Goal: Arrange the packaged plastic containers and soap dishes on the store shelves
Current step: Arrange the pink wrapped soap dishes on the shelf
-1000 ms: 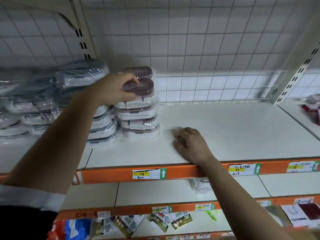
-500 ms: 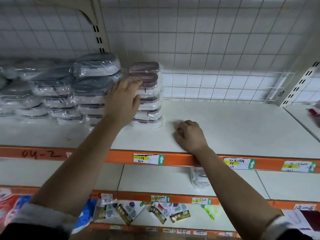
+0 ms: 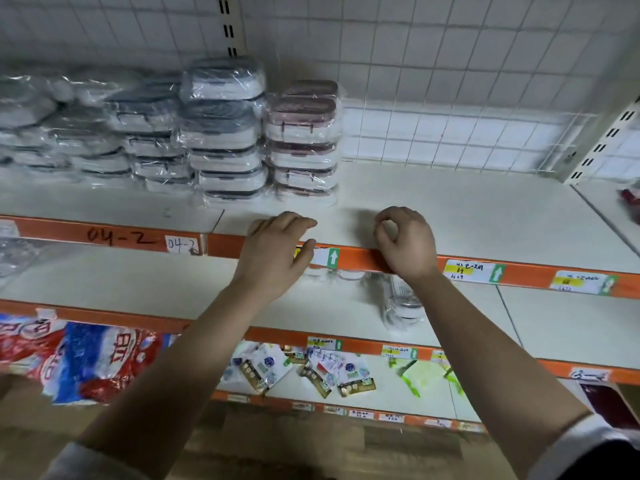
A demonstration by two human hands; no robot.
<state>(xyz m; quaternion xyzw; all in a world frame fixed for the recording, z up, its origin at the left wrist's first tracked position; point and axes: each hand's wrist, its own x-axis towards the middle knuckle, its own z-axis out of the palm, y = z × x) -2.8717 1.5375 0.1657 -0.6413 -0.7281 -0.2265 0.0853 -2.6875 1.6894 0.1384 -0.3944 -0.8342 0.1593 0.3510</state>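
Left hand is off the pink stack now; a second ago it was settling the top pack there. We see it released, fingers slack, resting at the front lip of the shelf, centre frame. Right hand stays on the same lip, loosely clenched, empty. The pink stack stands square above the hands, just beside the grey stacks on its left. We judge that placement done. Bare shelf runs right of the stack. One wrapped pack lies on the shelf below, under the right wrist; likely the next pick.
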